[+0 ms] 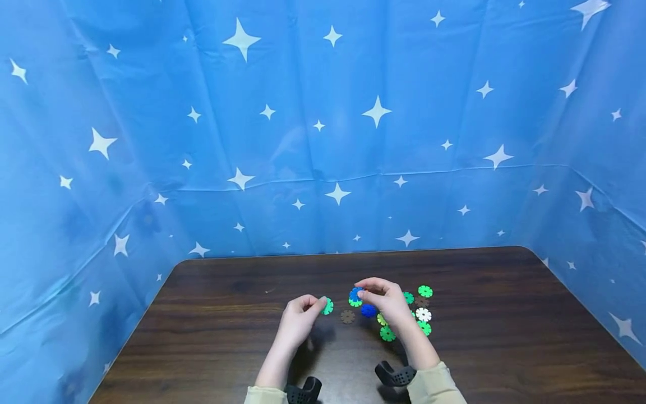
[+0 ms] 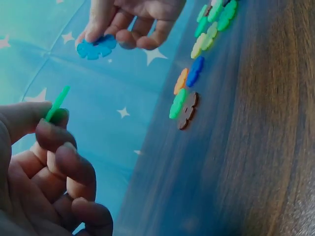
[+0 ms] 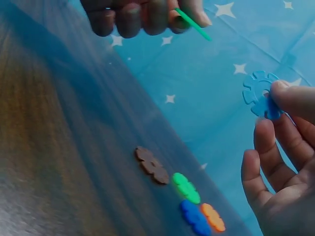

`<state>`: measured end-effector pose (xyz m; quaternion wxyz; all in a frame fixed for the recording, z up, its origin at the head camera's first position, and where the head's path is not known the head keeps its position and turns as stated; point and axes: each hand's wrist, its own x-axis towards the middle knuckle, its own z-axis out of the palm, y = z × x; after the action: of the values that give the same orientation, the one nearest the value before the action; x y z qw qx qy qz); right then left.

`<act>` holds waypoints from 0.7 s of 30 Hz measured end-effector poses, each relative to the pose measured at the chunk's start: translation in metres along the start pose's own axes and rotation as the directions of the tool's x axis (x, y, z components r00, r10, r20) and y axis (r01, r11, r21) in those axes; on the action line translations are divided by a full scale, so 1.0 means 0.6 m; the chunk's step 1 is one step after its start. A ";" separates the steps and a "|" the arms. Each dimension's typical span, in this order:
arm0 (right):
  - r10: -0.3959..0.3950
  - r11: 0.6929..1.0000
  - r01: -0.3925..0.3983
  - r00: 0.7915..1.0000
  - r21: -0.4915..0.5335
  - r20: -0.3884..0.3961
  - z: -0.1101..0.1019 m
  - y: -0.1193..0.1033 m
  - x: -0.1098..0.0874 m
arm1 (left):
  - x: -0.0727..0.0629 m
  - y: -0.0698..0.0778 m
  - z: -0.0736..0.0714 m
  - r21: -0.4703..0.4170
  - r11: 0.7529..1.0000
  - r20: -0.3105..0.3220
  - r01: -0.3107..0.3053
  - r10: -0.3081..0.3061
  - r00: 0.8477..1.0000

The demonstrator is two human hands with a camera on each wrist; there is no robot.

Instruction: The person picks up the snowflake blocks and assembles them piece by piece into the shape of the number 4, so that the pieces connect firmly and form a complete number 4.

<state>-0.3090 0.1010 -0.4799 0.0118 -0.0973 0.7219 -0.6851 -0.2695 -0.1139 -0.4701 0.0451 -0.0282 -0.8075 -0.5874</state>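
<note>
My left hand (image 1: 298, 320) pinches a green notched disc (image 1: 328, 306) by its edge, between thumb and forefinger. In the left wrist view that green disc (image 2: 58, 104) is seen almost edge-on. A blue notched disc (image 3: 261, 94) is pinched between the thumb and fingers of my right hand (image 1: 386, 300). Both discs are held up off the table, apart from each other, the blue one to the right. Below them on the table lie a brown disc (image 3: 151, 165), a green disc (image 3: 186, 188), a dark blue disc (image 3: 195, 218) and an orange disc (image 3: 213, 217).
More notched discs are scattered right of and behind my right hand, among them a white disc (image 1: 423, 315), a green disc (image 1: 425, 291) and another green disc (image 1: 387, 333). The dark wooden table (image 1: 212, 331) ends at a blue star-patterned curtain (image 1: 303, 146).
</note>
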 end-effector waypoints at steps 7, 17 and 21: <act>0.018 1.000 -0.018 1.000 0.015 -0.026 0.014 0.009 -0.004 | -0.001 0.004 0.003 -0.063 0.998 0.029 0.022 -0.020 0.999; 0.036 0.999 -0.035 0.999 0.031 -0.029 0.023 0.017 -0.014 | -0.007 0.005 0.007 0.056 0.998 0.046 -0.002 -0.001 0.999; 0.033 0.999 -0.032 0.999 0.018 -0.011 0.024 0.006 -0.008 | -0.003 0.011 0.009 0.068 0.998 0.050 -0.012 0.009 0.999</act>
<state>-0.3026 0.0874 -0.4846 0.0196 -0.0815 0.7173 -0.6917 -0.2672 -0.1069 -0.4655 0.0294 -0.0454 -0.8279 -0.5582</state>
